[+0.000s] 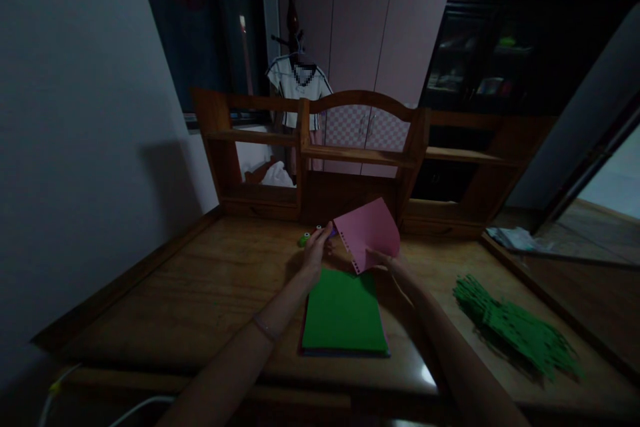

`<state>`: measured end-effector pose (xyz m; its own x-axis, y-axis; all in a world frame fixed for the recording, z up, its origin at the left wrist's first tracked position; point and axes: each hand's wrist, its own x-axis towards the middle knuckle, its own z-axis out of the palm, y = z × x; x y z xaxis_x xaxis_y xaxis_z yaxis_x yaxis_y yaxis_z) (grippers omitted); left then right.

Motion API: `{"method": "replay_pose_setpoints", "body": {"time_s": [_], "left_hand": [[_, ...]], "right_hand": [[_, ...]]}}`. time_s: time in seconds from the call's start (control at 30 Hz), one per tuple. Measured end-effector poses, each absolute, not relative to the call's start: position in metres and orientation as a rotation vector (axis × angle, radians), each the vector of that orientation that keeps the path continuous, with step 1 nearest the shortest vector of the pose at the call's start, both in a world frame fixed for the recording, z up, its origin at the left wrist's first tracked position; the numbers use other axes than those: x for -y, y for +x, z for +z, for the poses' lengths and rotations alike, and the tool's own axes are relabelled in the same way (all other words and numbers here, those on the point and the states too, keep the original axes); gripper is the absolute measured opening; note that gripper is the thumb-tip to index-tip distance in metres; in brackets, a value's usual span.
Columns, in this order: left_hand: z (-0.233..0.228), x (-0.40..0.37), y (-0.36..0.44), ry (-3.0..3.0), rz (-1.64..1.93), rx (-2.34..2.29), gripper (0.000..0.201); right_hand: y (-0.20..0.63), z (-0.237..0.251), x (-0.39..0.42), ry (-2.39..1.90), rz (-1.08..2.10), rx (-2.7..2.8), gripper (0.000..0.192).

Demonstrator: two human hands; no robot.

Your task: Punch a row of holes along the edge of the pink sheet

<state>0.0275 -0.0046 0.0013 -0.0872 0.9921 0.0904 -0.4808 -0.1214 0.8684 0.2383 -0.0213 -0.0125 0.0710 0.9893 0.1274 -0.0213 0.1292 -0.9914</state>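
My right hand [384, 259] grips a pink sheet of paper [370, 233] by its lower right part, thumb in front. The sheet is tilted up off the table, with a row of small notches or holes along its left edge. Close to that edge, my left hand [318, 248] is closed around a small purple object [333, 231], mostly hidden, whose kind I cannot make out. Below both hands lies a stack of coloured paper with a green sheet [345, 313] on top. Just behind my left hand sits a small green item [304, 239] with white, eye-like spots.
A heap of green cut paper pieces [515, 327] lies on the right of the wooden table [225, 287]. A wooden shelf unit [360, 157] runs along the back edge. A wall [100, 147] stands to the left, and a white cable [145, 403] is at the lower left.
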Motion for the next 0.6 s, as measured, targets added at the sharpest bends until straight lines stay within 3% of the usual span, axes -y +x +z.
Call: {"method": "replay_pose_setpoints", "body": {"time_s": [0.37,0.6], "left_hand": [[0.007,0.01,0.029,0.721,1.489,-0.643,0.043],[0.004,0.007,0.029,0.696,1.475,-0.575,0.038]], "right_hand": [[0.245,-0.013,0.017,-1.208,0.882,1.251,0.043],[0.237,-0.003,0.026,-1.101,0.969,1.162,0.041]]}}
